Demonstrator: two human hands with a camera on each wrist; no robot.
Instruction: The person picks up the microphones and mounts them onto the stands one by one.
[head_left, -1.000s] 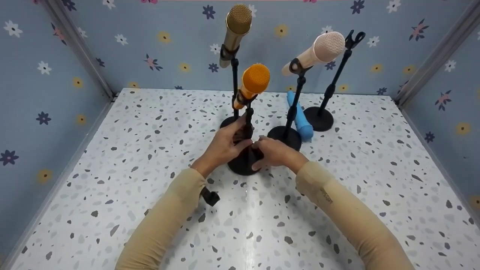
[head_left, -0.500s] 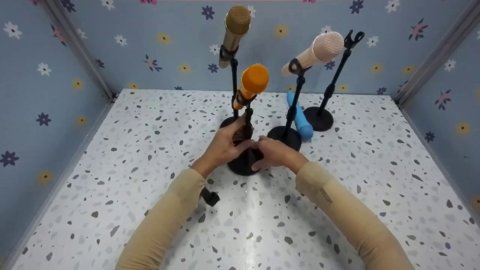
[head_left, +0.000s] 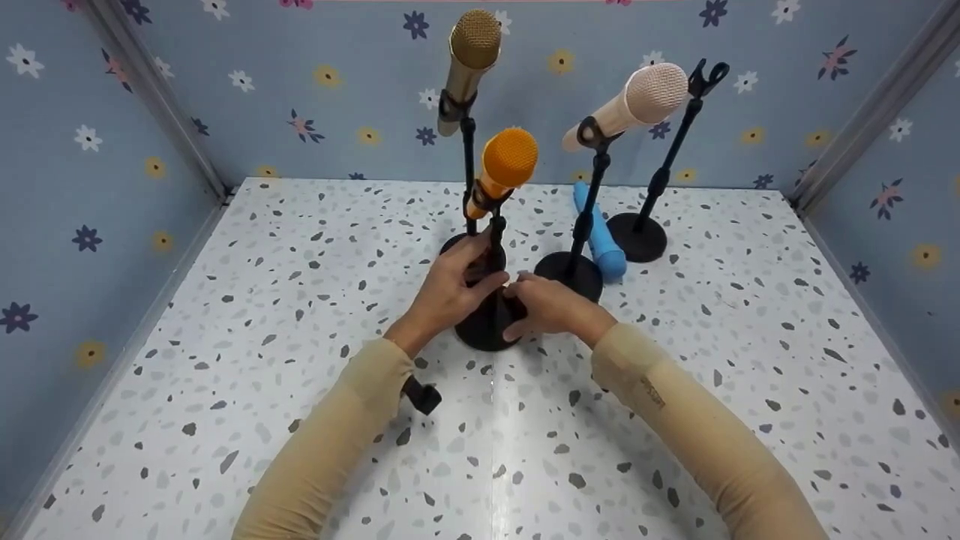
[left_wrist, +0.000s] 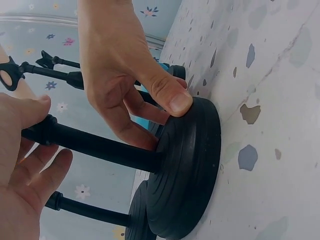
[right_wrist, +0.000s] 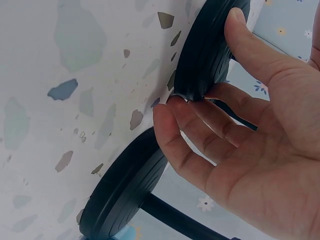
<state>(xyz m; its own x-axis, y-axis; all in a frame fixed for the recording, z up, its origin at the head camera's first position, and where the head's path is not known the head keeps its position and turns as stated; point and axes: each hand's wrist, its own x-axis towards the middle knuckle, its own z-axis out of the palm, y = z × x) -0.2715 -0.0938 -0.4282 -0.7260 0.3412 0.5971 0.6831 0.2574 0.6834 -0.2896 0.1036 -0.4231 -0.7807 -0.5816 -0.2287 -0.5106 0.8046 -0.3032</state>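
In the head view, an orange microphone [head_left: 511, 159] sits in the clip of a short black stand. My left hand [head_left: 441, 289] holds that stand's pole [left_wrist: 100, 147], thumb and fingers around it near the collar. Low on the right side, my right hand [head_left: 551, 304] grips the edge of the round base [left_wrist: 187, 165]. Its thumb lies on top, and its fingers reach the rim in the right wrist view. The base stands on the speckled tabletop. In the head view, the hands cover the lower pole and part of the base.
Behind stands a gold microphone [head_left: 475, 45] on its own stand. To the right, a pale pink microphone [head_left: 651, 96] is on another stand, its base close to my right hand. A blue microphone [head_left: 604, 244] lies beside a stand with a bare clip [head_left: 705, 79]. Flowered panels [head_left: 337, 90] enclose the table.
My left hand has shifted very slightly, its thumb a little higher along the pole. The right hand, the stands and the microphones stay where they were.
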